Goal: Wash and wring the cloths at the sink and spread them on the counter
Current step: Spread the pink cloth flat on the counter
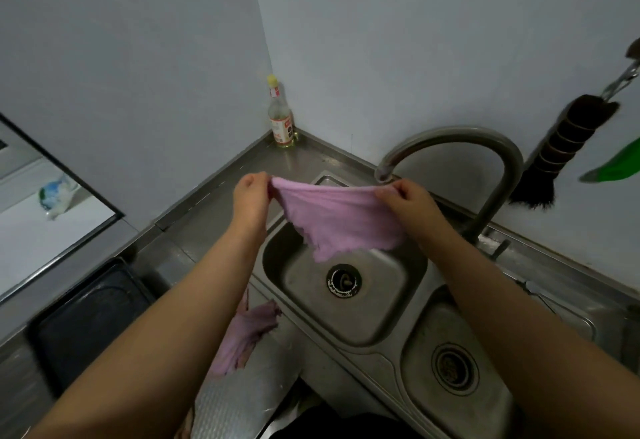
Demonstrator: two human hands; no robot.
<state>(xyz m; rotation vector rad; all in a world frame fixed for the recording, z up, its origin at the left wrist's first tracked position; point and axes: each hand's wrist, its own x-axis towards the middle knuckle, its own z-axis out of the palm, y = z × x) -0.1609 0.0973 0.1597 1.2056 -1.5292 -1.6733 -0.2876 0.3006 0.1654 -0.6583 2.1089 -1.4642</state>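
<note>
A pink cloth (337, 218) hangs stretched between both hands above the left basin of the steel sink (277, 258). My left hand (251, 196) pinches its left top corner. My right hand (408, 201) pinches its right top corner, just under the spout of the curved tap (450, 140). No water is visible running from the spout. A second pink cloth (247, 334) lies crumpled on the steel counter (207, 217) by the sink's front left rim, partly hidden behind my left forearm.
A bottle with a yellow cap (280, 116) stands in the counter's back corner. A dark tray (86, 317) lies on the counter at left. A black brush (557, 151) and a green item (616, 165) hang on the right wall. A smaller basin (453, 366) sits at front right.
</note>
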